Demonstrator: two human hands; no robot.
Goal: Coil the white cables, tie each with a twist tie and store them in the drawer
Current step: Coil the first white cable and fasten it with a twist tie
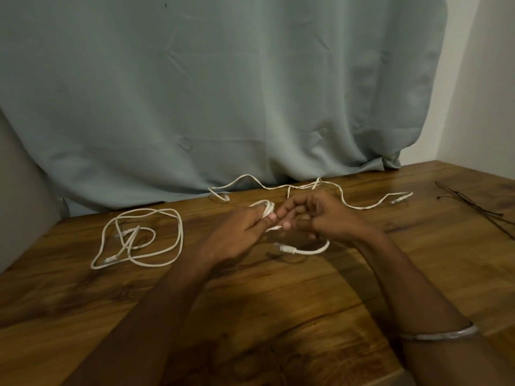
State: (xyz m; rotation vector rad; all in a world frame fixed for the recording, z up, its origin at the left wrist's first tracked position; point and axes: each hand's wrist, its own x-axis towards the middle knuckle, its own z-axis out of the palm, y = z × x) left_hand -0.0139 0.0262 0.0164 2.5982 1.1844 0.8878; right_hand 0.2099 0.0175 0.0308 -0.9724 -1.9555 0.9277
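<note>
White cable [306,188] | left hand [245,227], right hand [320,215] hold coil | tail runs left-right

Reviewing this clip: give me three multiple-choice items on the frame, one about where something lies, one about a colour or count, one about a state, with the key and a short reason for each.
1. Where does the loose cable lie?
A. to the left of the hands
B. in a drawer
C. on the curtain

2. What colour is the curtain behind the table?
A. red
B. pale grey-green
C. black

3. What is the left hand doing?
A. resting flat on the table
B. holding a small coil of white cable
C. hanging out of view

Key: 1 A, it sprawls in loops on the wood at the left. 2 B, the cloth is a muted grey-green. 3 B, loops of the held cable show at its fingers, with the right hand close against them.
</note>
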